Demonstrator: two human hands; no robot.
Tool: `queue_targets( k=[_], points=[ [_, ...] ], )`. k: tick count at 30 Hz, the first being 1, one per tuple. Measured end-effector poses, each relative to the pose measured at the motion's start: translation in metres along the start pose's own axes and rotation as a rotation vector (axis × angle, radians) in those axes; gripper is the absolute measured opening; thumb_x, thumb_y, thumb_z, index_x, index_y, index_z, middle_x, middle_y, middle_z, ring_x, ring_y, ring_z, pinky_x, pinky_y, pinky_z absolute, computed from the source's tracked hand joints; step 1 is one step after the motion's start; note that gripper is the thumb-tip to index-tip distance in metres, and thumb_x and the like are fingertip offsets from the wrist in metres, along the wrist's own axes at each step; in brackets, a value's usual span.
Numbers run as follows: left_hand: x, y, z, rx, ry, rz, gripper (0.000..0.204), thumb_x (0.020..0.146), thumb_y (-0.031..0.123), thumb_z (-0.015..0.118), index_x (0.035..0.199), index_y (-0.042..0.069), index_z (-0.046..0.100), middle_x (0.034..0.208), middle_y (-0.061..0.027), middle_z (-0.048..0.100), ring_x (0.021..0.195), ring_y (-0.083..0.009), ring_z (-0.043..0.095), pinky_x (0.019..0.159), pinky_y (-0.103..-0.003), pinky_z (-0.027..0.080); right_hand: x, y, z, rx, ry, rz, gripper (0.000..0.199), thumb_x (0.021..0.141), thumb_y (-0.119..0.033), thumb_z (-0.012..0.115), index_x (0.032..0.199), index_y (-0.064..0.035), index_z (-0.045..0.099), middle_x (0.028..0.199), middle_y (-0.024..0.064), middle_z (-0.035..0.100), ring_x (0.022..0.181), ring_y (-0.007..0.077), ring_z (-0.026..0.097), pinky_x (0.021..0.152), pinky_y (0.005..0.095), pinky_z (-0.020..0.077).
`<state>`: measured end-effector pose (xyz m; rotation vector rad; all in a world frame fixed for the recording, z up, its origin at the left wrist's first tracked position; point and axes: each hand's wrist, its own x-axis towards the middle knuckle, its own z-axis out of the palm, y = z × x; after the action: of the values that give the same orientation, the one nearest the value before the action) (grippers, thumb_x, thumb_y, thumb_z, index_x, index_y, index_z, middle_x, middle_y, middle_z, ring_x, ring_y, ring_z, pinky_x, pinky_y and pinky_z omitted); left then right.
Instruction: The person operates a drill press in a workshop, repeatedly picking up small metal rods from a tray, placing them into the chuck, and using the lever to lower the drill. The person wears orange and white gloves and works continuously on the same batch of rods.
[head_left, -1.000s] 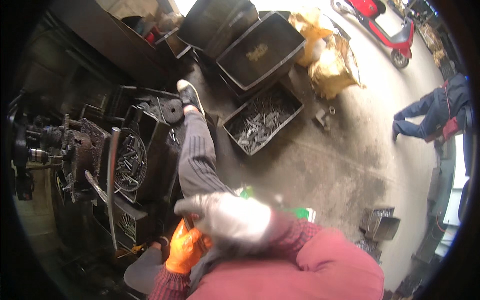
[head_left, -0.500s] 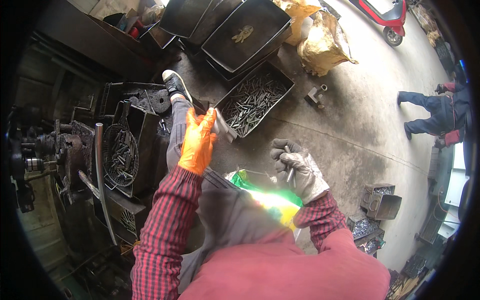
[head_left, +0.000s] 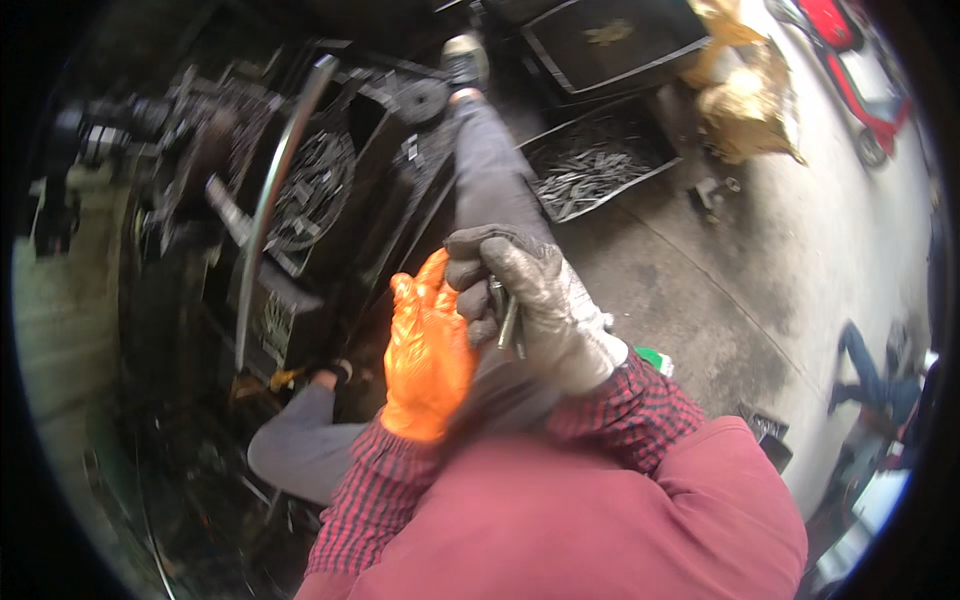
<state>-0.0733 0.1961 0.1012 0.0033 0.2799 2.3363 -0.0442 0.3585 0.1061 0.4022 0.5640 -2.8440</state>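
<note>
My left hand (head_left: pixel 430 350), in an orange rubber glove, is raised in front of my body with its fingers bent and drawn together. Its fingertips meet those of my right hand (head_left: pixel 545 310), which wears a grey and white work glove. The right fingers are curled round short metal pins (head_left: pixel 508 325), whose ends stick out below them. Whatever lies between the left fingertips is hidden. Beyond the hands, a dark metal bin (head_left: pixel 600 165) holds many similar loose pins. Left of my outstretched leg, a round wire basket (head_left: pixel 315 185) contains more metal pieces, blurred.
An upright metal bar (head_left: pixel 270 205) stands beside dark machinery (head_left: pixel 200 150) on the left. Another dark bin (head_left: pixel 610 45) and a yellowish sack (head_left: pixel 745 100) are at the back. A red scooter (head_left: pixel 850 70) and a person (head_left: pixel 875 375) are on the right.
My right hand has moved left with the pins and now meets my left hand, which has come back from near the pin bin. The view has turned and shifted toward the machinery.
</note>
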Motion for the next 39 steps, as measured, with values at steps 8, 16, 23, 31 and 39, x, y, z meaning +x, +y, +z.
queue_targets(
  k=[8, 16, 23, 31, 39],
  points=[
    [-0.091, 0.016, -0.048, 0.044, 0.516, 0.306, 0.061, 0.117, 0.054, 0.036, 0.148, 0.005, 0.054, 0.148, -0.0124, 0.061, 0.134, -0.0274, 0.059, 0.116, -0.042, 0.046, 0.038, 0.131, 0.025, -1.174, -0.009, -0.424, 0.038, 0.113, -0.040, 0.059, 0.118, -0.0040, 0.070, 0.103, 0.0050, 0.074, 0.086, 0.0133, 0.069, 0.082, 0.0310, 0.0569],
    [-0.110, 0.016, -0.078, -0.185, 0.349, 0.350, 0.047, 0.118, 0.041, 0.045, 0.150, 0.009, 0.056, 0.149, -0.0069, 0.061, 0.140, -0.0212, 0.054, 0.124, -0.037, 0.036, 0.044, 0.141, 0.019, -0.716, 0.052, 0.029, 0.050, 0.116, -0.047, 0.048, 0.115, -0.0045, 0.075, 0.104, 0.0074, 0.075, 0.092, 0.0158, 0.068, 0.084, 0.0338, 0.0544],
    [-0.101, 0.018, -0.080, -0.008, 0.520, 0.330, 0.039, 0.111, 0.025, 0.065, 0.147, 0.011, 0.058, 0.145, -0.0049, 0.063, 0.132, -0.0203, 0.060, 0.116, -0.040, 0.047, 0.041, 0.137, 0.013, -1.056, -0.081, -0.185, 0.047, 0.117, -0.040, 0.046, 0.141, -0.0035, 0.064, 0.129, 0.0146, 0.074, 0.118, 0.0210, 0.069, 0.103, 0.0365, 0.0528],
    [-0.120, 0.042, -0.079, 0.423, 0.597, 0.064, 0.031, 0.106, 0.011, 0.071, 0.134, 0.003, 0.061, 0.120, -0.0084, 0.071, 0.103, -0.0210, 0.070, 0.094, -0.040, 0.057, 0.050, 0.138, -0.001, -0.362, -0.107, 0.174, 0.080, 0.110, -0.059, 0.052, 0.166, -0.0033, 0.038, 0.164, 0.0209, 0.048, 0.151, 0.0297, 0.047, 0.125, 0.0437, 0.0378],
    [-0.153, 0.032, -0.084, 0.611, 0.702, 0.049, 0.030, 0.106, 0.011, 0.071, 0.132, 0.000, 0.060, 0.109, -0.0062, 0.066, 0.097, -0.0179, 0.065, 0.085, -0.035, 0.055, 0.076, 0.125, -0.019, -0.380, -0.030, 0.211, 0.099, 0.102, -0.078, 0.050, 0.160, 0.0018, 0.045, 0.155, 0.0261, 0.055, 0.138, 0.0392, 0.060, 0.118, 0.0511, 0.0468]
  ],
)
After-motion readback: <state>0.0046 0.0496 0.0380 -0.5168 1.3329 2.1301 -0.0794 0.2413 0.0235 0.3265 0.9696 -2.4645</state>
